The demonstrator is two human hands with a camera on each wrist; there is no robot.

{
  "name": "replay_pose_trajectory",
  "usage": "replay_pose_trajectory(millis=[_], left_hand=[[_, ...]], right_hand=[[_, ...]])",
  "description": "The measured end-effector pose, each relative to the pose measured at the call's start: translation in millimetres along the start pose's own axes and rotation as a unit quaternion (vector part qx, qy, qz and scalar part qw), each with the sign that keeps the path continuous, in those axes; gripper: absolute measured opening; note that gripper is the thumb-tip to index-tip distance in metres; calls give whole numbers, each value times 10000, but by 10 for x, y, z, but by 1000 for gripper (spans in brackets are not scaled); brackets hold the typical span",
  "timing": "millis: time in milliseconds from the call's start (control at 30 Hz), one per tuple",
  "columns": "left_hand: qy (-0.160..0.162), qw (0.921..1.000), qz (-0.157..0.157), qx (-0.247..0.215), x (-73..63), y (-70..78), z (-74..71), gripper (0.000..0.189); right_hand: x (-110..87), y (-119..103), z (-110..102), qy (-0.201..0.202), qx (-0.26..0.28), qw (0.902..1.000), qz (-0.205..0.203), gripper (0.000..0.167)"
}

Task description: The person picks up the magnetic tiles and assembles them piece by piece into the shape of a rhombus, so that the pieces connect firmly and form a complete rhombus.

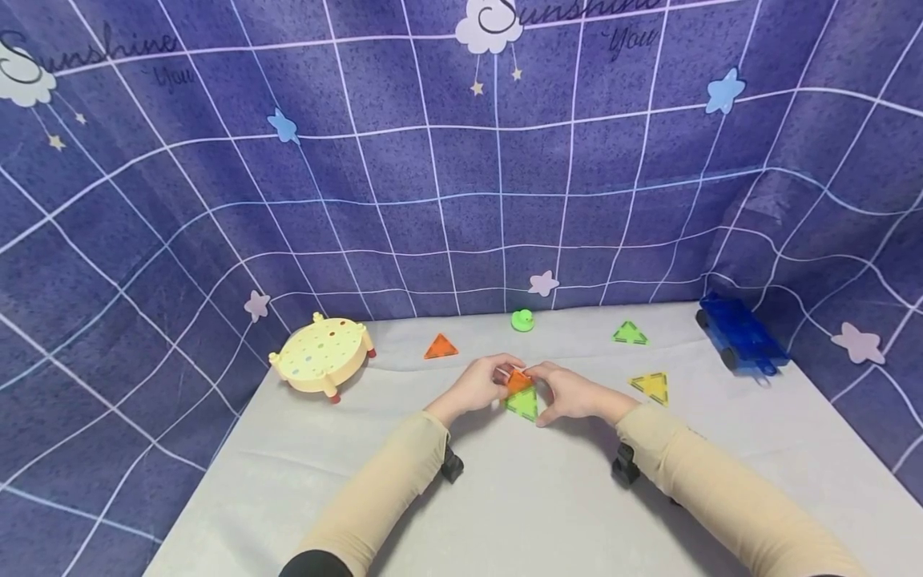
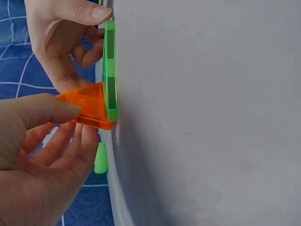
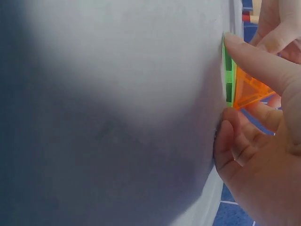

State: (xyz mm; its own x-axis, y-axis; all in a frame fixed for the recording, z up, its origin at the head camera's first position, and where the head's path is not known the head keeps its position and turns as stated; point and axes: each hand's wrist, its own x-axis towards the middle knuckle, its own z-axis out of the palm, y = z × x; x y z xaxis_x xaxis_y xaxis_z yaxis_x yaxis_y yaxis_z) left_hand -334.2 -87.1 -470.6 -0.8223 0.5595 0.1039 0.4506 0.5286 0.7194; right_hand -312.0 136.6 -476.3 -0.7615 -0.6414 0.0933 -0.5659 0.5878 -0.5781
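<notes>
Over the surface (image 1: 505,497), an orange tile (image 2: 94,108) is pinched by fingers of the left hand (image 1: 476,387) against a green tile (image 1: 522,405), gripped by the partly hidden right hand (image 1: 574,393), apparently for steadiness.

Room across near tabletop (image 1: 534,505), yellow triangle (image 1: 656,385) obstructing near right grip (image 1: 573,393), duck (image 1: 522,321) beyond

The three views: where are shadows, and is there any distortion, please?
Left wrist view: a soft shadow lies on the pale cloth, below the green triangle; right wrist view: a broad shadow darkens much of the cloth, with a brighter patch towards the top; head view: shadows lie beside the sleeves, and grid lines on the backdrop curve, whether from lens or drape I cannot tell.
</notes>
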Motion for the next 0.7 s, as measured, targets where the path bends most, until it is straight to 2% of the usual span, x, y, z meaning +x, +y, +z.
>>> replay_pose_trajectory(millis=[233,467,600,700], left_hand=[[38,9998,111,-164,76,9,21,47],[-7,9998,-38,-185,77,-19,8,45],[-35,9997,-119,-220,58,-101,-51,46],[143,9995,-245,-135,31,-211,-151,46]], right_hand=[[8,33,30,200,-29,9996,184,72],[37,37,48,231,-121,9992,300,65],[40,33,65,260,-158,9988,388,65],[41,27,85,312,-221,9983,436,68]])
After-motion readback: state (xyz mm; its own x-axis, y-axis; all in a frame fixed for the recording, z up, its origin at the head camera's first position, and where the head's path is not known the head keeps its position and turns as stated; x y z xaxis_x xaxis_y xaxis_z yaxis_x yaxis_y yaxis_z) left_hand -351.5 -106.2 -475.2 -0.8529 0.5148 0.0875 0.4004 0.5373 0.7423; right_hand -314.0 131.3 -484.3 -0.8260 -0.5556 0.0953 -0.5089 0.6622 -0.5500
